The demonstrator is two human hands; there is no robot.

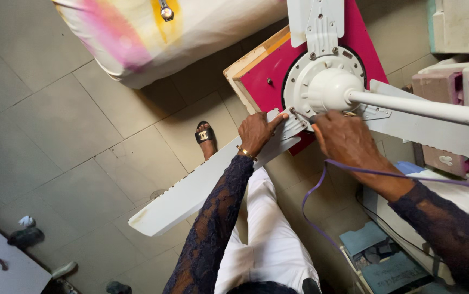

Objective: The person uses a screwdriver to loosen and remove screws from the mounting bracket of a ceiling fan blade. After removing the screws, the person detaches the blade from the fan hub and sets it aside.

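A white ceiling fan motor hub (327, 81) lies on a magenta stool top (267, 81) with its white rod (425, 109) running to the right. My left hand (257, 132) presses down on the root of a long white fan blade (191, 190) next to its bracket at the hub. My right hand (346, 136) grips a screwdriver whose dark tip (301, 116) touches the blade bracket at the hub's lower left. The tool's handle is hidden in my palm. Two other blades point up (316, 19) and right (436, 130).
A purple cord (313, 190) loops under my right wrist. A bundle in white, pink and yellow cloth (153, 32) lies at the top. My sandalled foot (205, 139) rests on the grey floor tiles. Foam blocks (457, 24) and books (381, 256) crowd the right side.
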